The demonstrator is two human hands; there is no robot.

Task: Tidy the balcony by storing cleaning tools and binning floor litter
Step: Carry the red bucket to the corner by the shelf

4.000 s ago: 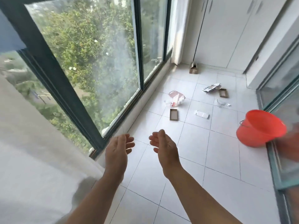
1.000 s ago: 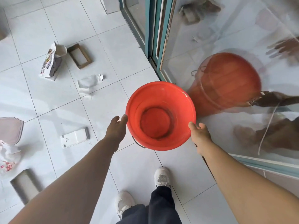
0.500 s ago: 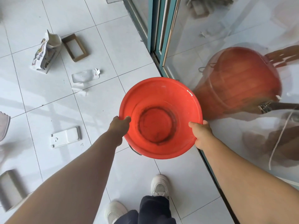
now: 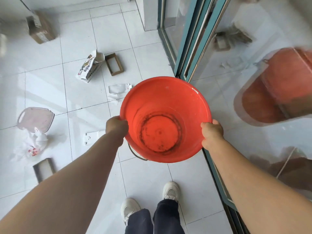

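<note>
Bucket [image 4: 166,105] held between both hands: left hand [image 4: 116,126] and right hand [image 4: 211,133] clamped on opposite rim edges. Versus 0.5 s ago: same grip, more litter in view.

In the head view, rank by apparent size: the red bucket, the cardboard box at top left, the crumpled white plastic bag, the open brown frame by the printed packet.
Largest to smallest, as they look:
1. red bucket, though it is held nearest the camera
2. crumpled white plastic bag and cardboard box, too close to rank; the box is farther and blurred
3. open brown frame
</note>
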